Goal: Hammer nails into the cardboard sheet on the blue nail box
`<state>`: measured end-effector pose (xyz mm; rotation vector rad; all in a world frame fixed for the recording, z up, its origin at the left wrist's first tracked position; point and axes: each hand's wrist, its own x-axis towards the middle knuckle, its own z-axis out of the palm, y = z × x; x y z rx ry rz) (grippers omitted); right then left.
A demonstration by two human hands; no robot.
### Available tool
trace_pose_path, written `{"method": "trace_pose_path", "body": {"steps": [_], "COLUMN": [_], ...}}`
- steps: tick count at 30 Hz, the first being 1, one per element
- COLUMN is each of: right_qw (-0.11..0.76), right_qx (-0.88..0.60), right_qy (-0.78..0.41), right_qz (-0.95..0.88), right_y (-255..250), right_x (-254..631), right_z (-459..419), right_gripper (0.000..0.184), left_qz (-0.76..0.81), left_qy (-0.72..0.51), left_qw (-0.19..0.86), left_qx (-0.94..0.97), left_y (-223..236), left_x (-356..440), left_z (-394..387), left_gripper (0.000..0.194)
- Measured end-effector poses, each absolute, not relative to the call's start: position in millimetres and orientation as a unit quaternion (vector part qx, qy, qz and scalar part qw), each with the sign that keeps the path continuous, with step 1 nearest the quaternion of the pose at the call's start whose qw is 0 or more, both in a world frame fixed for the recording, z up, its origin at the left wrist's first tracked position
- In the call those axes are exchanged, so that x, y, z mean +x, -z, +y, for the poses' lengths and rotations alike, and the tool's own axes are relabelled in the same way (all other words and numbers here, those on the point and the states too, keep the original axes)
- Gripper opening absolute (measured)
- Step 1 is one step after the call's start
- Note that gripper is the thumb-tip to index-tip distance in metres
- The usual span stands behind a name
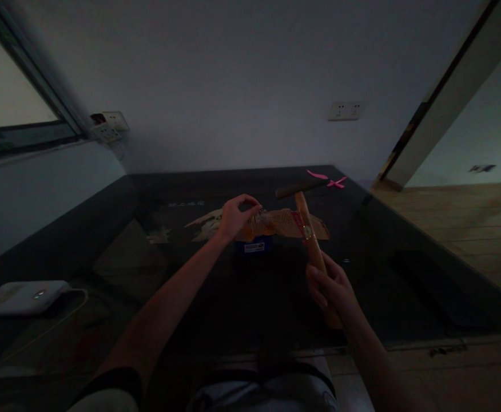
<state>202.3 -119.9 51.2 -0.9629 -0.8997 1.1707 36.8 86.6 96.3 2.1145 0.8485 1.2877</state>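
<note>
My right hand [330, 283] is wrapped round the wooden handle of a hammer [310, 237], whose dark metal head is raised above the table. My left hand [237, 217] pinches something small and thin, perhaps a nail, too small to make out surely. Its fingertips are over a tan, spotted flat piece [282, 222], which looks like cardboard or packaging with a torn left end. Under that piece sits a small blue box [254, 246] with a white label. The hammer head is apart from my left fingers, to their right.
The dark table [276, 320] meets a pale wall with sockets [345, 111]. Pink ribbon pieces [336, 183] lie at the back right. A white power bank [23, 297] with a cable lies at the left, and a dark flat object [437, 286] at the right.
</note>
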Motion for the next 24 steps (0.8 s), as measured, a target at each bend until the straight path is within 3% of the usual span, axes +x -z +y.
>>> {"method": "trace_pose_path", "body": {"steps": [16, 24], "right_qw": [0.603, 0.472], "right_qx": [-0.465, -0.594], "right_qy": [-0.500, -0.412], "right_qz": [-0.412, -0.505], "right_y": [-73.1, -117.4], "right_x": [193.7, 202.6], "right_z": [-113.2, -117.7], "right_gripper": [0.050, 0.049], "left_qz": [0.317, 0.333], "left_qy": [-0.437, -0.414], "left_qw": [0.342, 0.326], "left_qx": [0.769, 0.782], "left_y": [-74.1, -70.8], "left_x": [37.2, 37.0], "left_z": [94.4, 96.3], "left_gripper": [0.009, 0.010]}}
